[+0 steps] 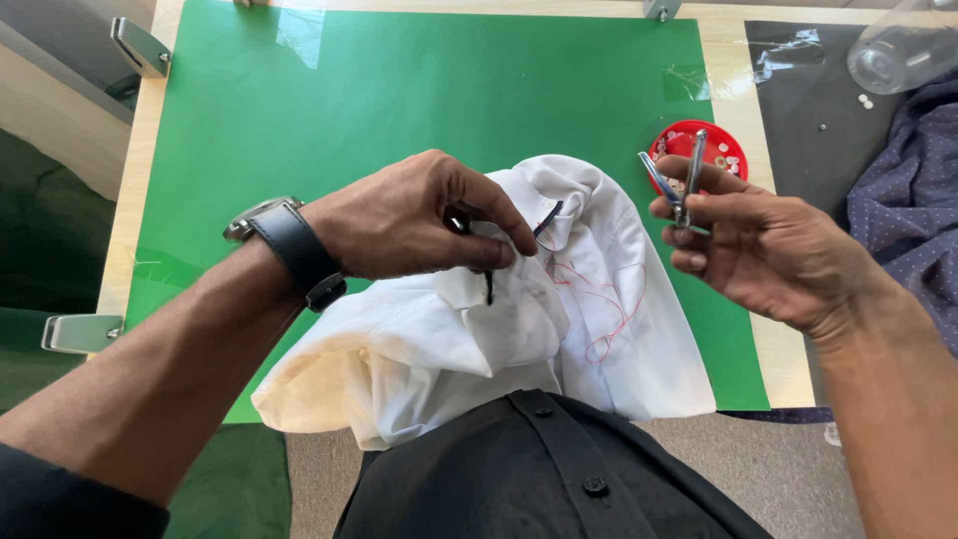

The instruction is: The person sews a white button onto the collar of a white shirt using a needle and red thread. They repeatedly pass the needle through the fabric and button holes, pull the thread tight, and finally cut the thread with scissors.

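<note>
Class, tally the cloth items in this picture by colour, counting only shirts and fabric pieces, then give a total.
White: 1, the shirt pinched by the left hand
Black: 1, the worn shirt
Dark blue dotted: 1, the fabric beyond the right hand
Total: 3

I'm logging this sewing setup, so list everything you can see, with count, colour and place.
shirt: one, white, bunched on the mat at the near edge
thread: one loose strand, red, lying on the shirt
mat: one, green, covering the table
table: one, pale wood, under the mat
dish: one, red, round, holding small buttons, behind the right hand
snips: one pair, metal, in the right hand
black sheet: one, right of the mat
jar: one, clear, on its side, top right
dotted cloth: one, dark blue, far right
watch: one, black strap, left wrist
left hand: pinching the shirt
right hand: holding the snips
</note>
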